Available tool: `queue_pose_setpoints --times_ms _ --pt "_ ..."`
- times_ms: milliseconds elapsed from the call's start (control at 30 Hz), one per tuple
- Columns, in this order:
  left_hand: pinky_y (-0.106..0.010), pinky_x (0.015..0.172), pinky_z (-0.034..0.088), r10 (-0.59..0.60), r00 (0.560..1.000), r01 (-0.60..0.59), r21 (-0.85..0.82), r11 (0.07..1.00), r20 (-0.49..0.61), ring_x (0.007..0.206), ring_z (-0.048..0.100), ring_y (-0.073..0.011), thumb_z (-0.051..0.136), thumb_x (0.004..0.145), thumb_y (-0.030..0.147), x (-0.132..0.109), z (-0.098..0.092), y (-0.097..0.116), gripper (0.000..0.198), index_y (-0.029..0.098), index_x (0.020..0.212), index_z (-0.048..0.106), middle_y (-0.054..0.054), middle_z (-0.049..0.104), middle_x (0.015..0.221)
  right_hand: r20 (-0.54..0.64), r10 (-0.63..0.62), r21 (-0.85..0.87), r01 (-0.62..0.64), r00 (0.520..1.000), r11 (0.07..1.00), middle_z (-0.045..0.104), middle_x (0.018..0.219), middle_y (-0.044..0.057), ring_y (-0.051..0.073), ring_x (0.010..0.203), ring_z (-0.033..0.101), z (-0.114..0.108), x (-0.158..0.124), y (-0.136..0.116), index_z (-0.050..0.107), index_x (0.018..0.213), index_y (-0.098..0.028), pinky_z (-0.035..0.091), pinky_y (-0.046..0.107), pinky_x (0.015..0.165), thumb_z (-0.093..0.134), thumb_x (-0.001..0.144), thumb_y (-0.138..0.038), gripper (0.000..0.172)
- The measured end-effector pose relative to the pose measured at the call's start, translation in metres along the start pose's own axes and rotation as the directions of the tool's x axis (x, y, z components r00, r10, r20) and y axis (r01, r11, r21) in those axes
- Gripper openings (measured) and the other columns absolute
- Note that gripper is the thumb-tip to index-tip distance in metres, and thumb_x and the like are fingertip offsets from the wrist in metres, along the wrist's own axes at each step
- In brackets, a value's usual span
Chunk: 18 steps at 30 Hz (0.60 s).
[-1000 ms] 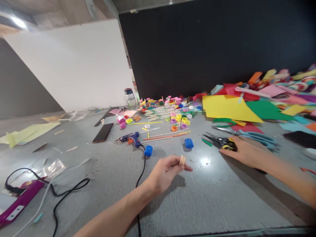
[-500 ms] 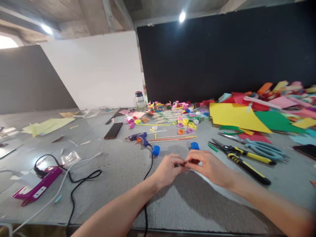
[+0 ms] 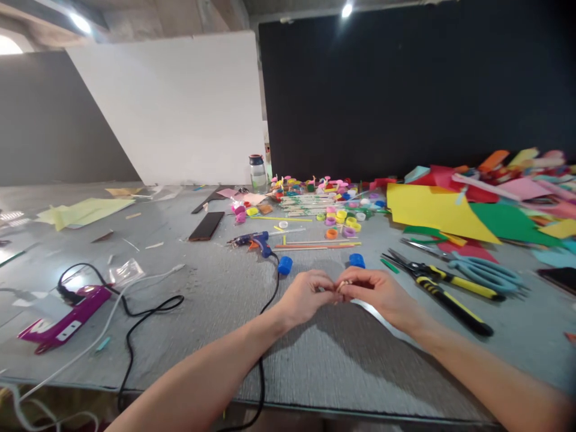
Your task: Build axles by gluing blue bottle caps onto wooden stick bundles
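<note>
My left hand and my right hand meet fingertip to fingertip above the grey table. Both are closed in a pinch. Something small and pale shows between the fingers, mostly hidden and too small to name. One blue bottle cap lies just beyond my left hand; another blue cap is right behind my right hand. The blue glue gun rests on its side farther off, its black cord running past my left forearm. A pale curved strip shows below my right hand.
Yellow-handled pliers and blue-handled scissors lie at the right, before piled coloured paper. Coloured rings, sticks and a water bottle stand farther back. A black phone and a purple power strip with cables are leftward.
The camera view has tilted down slightly. Both hands stay together, with the right fingers a little shifted, and a pale bit now shows at them.
</note>
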<state>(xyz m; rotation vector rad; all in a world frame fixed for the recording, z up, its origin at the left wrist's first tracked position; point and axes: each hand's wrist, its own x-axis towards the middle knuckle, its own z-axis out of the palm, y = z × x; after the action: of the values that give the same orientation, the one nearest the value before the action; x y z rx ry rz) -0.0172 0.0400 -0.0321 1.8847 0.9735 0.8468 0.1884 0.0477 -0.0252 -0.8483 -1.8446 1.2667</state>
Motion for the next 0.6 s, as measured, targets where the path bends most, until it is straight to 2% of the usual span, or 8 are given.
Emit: queue_pose_setpoints --times_ms 200,367,600 --pt "-0.025 0.08 0.047 -0.023 0.998 0.023 -0.009 1.0 0.05 0.083 0.065 -0.0162 0.068 0.09 0.028 0.0013 -0.0013 -0.0018 0.02 0.015 0.081 0.081 -0.002 0.069 0.082 -0.011 0.018 0.008 -0.017 1.0 1.0 0.069 0.075 0.002 0.017 0.069 0.065 0.0019 0.0012 0.0029 0.076 0.088 -0.02 0.051 0.03 0.067 0.073 0.089 -0.04 0.021" --pt "-0.024 0.075 0.044 -0.036 0.998 0.034 0.039 0.999 0.044 0.078 0.061 -0.015 0.067 0.091 0.033 0.0011 -0.0006 -0.0031 0.027 0.015 0.075 0.079 -0.001 0.066 0.076 -0.034 -0.074 -0.106 0.07 0.997 0.992 0.065 0.081 0.003 0.017 0.074 0.062 0.006 -0.0006 -0.0026 0.076 0.077 -0.021 0.047 0.029 0.068 0.071 0.089 -0.033 0.018" --pt "-0.024 0.072 0.041 -0.032 0.999 0.029 0.108 0.994 0.03 0.074 0.057 -0.0136 0.068 0.09 0.03 0.0011 -0.0012 -0.0033 0.028 0.014 0.067 0.072 0.0 0.061 0.073 -0.026 -0.169 -0.269 0.156 0.985 0.95 0.063 0.081 0.002 0.016 0.074 0.059 0.009 -0.0016 -0.0047 0.073 0.08 -0.021 0.043 0.029 0.067 0.066 0.093 -0.027 0.016"
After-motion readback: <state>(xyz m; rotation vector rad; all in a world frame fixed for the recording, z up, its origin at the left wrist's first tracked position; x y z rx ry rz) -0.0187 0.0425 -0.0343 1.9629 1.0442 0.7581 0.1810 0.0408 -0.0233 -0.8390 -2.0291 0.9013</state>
